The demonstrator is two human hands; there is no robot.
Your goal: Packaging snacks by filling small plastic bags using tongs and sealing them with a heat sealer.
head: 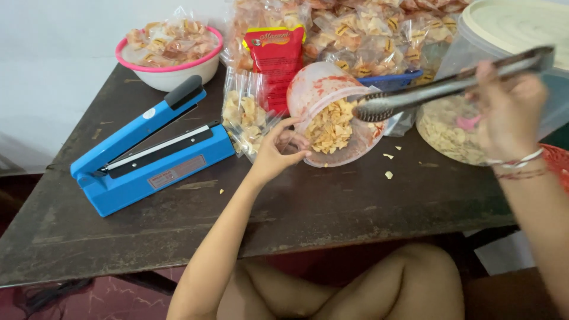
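Left hand [277, 151] grips the near-left rim of a clear plastic tub [332, 112], fingers curled on the edge, tilting it so the opening faces near and right. Tub sits mid-table, smeared red inside, holding a heap of pale yellow chips [329, 127]. Right hand [508, 108] is closed around metal tongs [450, 86], which run left from the hand; the tong tips are at the tub mouth, just above the chips. Can't tell if the tips pinch anything.

Right of the tub, a big clear container [447, 127] of the same chips with something pink in it; a pale lid [515, 26] above it at far right. A few crumbs [389, 174] on the dark wooden table [332, 207] just near of the tub.

Left side: blue heat sealer [151, 151], arm raised, well apart from the hands. Far left, a white bowl with pink rim [172, 65] full of bagged snacks. Just left of the tub, a clear bag of chips [244, 118] standing up, a red packet [276, 56] behind it. Far side, a pile of sealed snack bags [367, 26], blue basket edge [391, 78] under them.
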